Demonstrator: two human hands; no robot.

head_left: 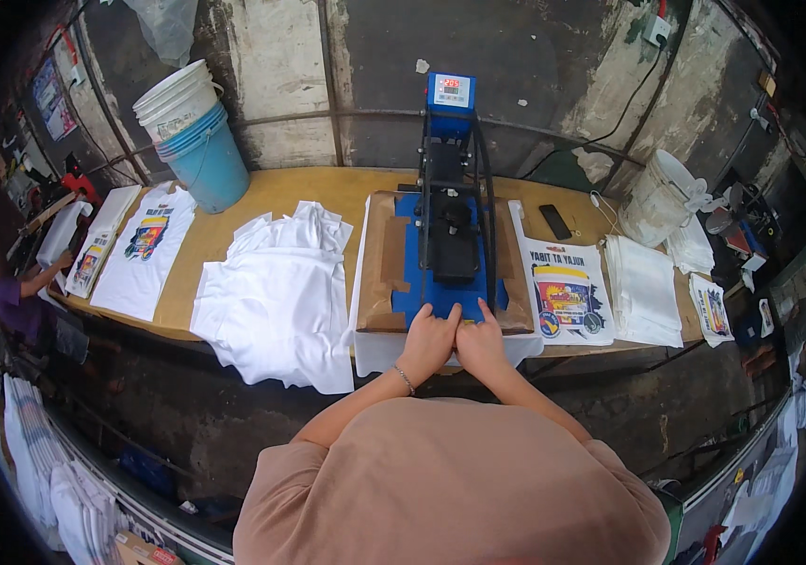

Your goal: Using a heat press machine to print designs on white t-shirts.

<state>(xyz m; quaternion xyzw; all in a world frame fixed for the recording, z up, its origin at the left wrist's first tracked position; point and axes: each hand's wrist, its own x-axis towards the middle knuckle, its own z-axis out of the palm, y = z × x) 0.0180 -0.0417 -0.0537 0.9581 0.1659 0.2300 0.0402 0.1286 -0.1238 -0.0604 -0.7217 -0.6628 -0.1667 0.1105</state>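
A blue and black heat press (pixel 455 226) stands in front of me, its plate down over a board covered in brown paper and tape (pixel 379 273). White cloth (pixel 374 356) sticks out from beneath the board. My left hand (pixel 429 343) and my right hand (pixel 481 345) are side by side at the press's front edge, touching each other. Their fingers are curled, and whatever they grip is hidden under them. At the press's left lies a loose heap of white shirts (pixel 276 292). Close on its right is a printed sheet (pixel 570 297) with a colourful design.
Blue and white buckets (pixel 200 155) stand at the back left, another white bucket (pixel 652 193) at the back right. A printed white shirt (pixel 144 250) lies left, folded white cloths (pixel 643 292) right, near a black phone (pixel 554 222). Another person's arm (pixel 45 273) shows at far left.
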